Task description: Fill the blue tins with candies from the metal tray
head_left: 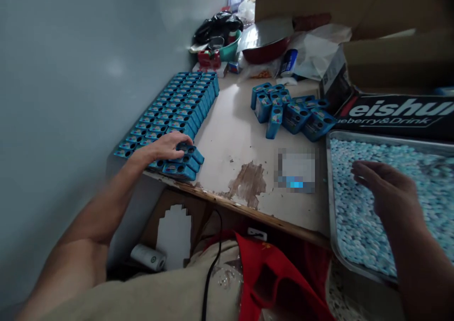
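My left hand (170, 146) is closed on a small blue box (187, 149) at the near end of a block of such boxes. The blue boxes (177, 106) stand upright in tight rows along the wall, each with a dark round hole in its top. My right hand (392, 186) hovers over a metal tray (330, 193) filled with small pale blue and white pieces that look like candies or tablets. Its fingers stretch to the left, slightly bent, with nothing visible in them; the palm side is hidden.
A looser group of blue boxes (278, 103) stands at the back middle. A black carton (397, 110) sits behind the tray. A red bowl (266, 51), a green basin (230, 50) and a blue can (289, 62) crowd the far end. The worn table edge (220, 200) faces me.
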The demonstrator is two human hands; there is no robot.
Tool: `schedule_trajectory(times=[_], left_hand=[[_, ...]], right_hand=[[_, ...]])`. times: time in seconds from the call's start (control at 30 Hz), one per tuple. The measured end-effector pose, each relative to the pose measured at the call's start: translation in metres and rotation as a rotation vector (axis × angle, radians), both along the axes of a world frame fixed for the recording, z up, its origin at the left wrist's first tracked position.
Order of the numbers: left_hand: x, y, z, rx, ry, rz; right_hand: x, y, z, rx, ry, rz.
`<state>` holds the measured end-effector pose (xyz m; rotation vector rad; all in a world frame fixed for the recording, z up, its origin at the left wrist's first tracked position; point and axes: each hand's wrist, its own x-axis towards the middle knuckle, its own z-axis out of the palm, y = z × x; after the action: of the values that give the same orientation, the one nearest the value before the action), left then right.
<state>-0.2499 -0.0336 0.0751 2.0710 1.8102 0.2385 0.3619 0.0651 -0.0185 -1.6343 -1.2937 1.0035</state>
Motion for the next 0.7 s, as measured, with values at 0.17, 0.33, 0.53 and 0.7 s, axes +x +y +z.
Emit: schedule_trajectory(times=[0.17, 0.33, 0.53, 0.7], left_hand=[[0.029, -0.027, -0.014, 0.14, 0.124, -0.04], [0.057, -0.05, -0.049, 0.286, 0.142, 0.004], [0.047, -0.053, -0.063, 0.377, 0.089, -0.036], [0.045, -0.05, -0.061, 0.37, 0.101, -0.048]], right_hand=[[-0.019, -0.007, 0.013, -0.018, -0.113, 0.044], [-0.057, 0.01, 0.044, 0.244, -0.342, 0.355], [-0.137, 0.086, 0.068, 0.432, -0.883, 0.604], [-0.194, 0.14, 0.082, 0.303, -1.276, 0.8]])
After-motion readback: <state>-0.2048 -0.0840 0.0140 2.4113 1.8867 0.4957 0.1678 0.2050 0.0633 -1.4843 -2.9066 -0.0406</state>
